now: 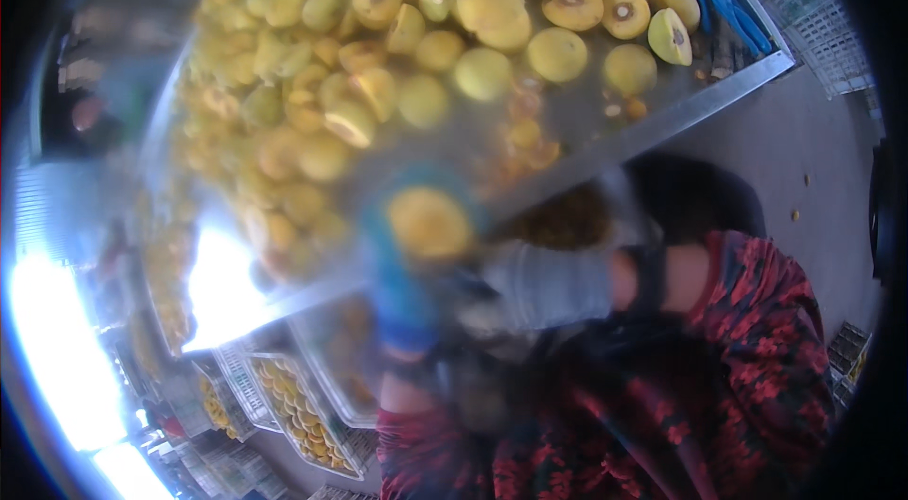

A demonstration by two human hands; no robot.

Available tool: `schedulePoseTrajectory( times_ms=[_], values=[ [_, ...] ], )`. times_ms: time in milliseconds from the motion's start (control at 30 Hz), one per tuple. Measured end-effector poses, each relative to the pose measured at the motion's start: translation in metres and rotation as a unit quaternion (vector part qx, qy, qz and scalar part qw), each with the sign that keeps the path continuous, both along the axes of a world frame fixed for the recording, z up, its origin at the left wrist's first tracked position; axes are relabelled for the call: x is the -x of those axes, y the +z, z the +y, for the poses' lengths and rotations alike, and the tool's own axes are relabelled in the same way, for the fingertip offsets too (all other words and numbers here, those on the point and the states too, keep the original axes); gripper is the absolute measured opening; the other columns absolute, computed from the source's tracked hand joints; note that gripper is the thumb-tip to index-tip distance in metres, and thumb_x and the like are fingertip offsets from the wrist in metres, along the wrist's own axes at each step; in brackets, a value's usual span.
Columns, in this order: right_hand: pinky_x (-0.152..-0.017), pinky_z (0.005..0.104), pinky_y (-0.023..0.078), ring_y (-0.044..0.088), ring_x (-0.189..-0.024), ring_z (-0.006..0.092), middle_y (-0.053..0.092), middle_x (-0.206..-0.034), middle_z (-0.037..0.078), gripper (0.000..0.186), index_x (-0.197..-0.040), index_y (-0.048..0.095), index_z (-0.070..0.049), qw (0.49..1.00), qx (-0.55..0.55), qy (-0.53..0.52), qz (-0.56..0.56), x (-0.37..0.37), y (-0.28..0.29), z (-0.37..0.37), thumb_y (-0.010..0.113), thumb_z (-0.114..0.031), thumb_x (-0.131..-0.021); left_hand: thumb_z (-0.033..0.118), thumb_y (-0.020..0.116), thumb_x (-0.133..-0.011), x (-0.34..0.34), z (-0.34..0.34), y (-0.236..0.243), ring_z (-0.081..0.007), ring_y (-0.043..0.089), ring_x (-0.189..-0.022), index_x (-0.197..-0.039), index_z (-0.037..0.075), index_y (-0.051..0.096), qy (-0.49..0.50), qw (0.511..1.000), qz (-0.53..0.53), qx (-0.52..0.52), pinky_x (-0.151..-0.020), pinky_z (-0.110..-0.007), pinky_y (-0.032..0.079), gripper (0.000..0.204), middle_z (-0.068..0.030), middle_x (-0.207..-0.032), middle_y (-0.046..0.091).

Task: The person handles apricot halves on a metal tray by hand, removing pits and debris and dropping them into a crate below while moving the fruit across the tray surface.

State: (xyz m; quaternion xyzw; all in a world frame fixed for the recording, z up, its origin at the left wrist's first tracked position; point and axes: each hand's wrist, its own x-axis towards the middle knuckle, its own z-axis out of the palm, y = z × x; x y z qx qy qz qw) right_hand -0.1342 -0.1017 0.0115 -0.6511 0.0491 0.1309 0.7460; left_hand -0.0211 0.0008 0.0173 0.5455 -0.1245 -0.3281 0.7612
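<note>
My left hand point(402, 282), in a blue-green glove, is closed around a yellow peach half point(430, 224) just over the near edge of the metal table. To its right, my right hand point(544, 284) wears a pale grey glove. Its fingers are smeared by motion and point toward the left hand; whether they hold something cannot be made out. Beyond both hands, a large heap of yellow peaches point(482, 74) covers much of the table. Many are cut in half, some with brown pits showing.
A blue glove point(724, 6) lies in the table's far right corner. The raised metal rim point(662, 131) runs along the near side. Crates of peach halves point(301, 415) stand at lower left. Dark brown bits point(567, 216) sit below the rim. White crates point(804, 8) stand at far right.
</note>
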Motion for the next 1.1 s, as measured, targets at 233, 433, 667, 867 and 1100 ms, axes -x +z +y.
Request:
schedulePoseTrajectory(
  times_ms=[233,433,667,867,1100],
  values=[
    [-0.073,0.0441,0.051,0.066,-0.080,0.0342,0.067,-0.083,0.013,0.026,-0.109,0.060,-0.010,0.949,0.301,-0.011,-0.090,0.014,-0.028,-0.007,0.054,-0.027,-0.090,0.055,0.043,-0.098,-0.029,0.021,-0.001,-0.0279,0.064,-0.096,-0.127,-0.001,0.052,0.055,0.994,0.076,0.059,-0.082,-0.039,0.055,0.063,-0.0164,-0.112,0.063],
    [-0.064,0.0396,0.051,0.066,-0.073,0.0276,0.067,-0.075,0.009,0.016,-0.091,0.069,-0.009,0.802,0.575,0.121,-0.103,0.022,-0.067,-0.015,0.057,-0.018,-0.085,0.035,0.057,-0.096,-0.072,0.149,0.027,-0.0243,0.062,-0.102,-0.122,-0.003,0.057,0.159,0.835,-0.389,-0.354,-0.088,-0.037,0.052,0.046,-0.0152,-0.116,0.062],
    [-0.061,0.0400,0.052,0.066,-0.070,0.0288,0.068,-0.077,0.010,0.017,-0.092,0.069,-0.007,0.816,0.532,0.011,-0.227,0.019,-0.038,-0.014,0.056,-0.015,-0.084,0.027,0.073,-0.082,-0.121,0.151,-0.007,-0.0314,0.065,-0.095,-0.111,0.004,0.065,0.022,0.452,-0.723,-0.523,-0.084,-0.041,0.050,0.038,-0.0145,-0.102,0.069],
    [-0.068,0.0389,0.053,0.066,-0.077,0.0305,0.070,-0.084,0.013,0.023,-0.096,0.069,-0.006,0.831,0.517,0.072,-0.192,0.013,-0.036,-0.013,0.055,-0.022,-0.087,0.039,0.074,-0.076,-0.144,0.091,-0.024,-0.0373,0.065,-0.093,-0.109,0.005,0.061,-0.149,0.504,-0.549,-0.650,-0.083,-0.045,0.050,0.049,-0.0201,-0.099,0.068],
    [-0.084,0.0388,0.051,0.064,-0.093,0.0372,0.065,-0.099,0.023,0.055,-0.107,0.061,0.004,0.862,0.464,0.093,-0.181,0.002,-0.046,-0.005,0.068,-0.041,-0.077,0.030,0.079,-0.069,-0.152,0.081,-0.028,-0.0353,0.066,-0.093,-0.110,0.006,0.059,-0.134,0.598,-0.509,-0.604,-0.082,-0.042,0.051,0.052,-0.0194,-0.098,0.068]
  ],
)
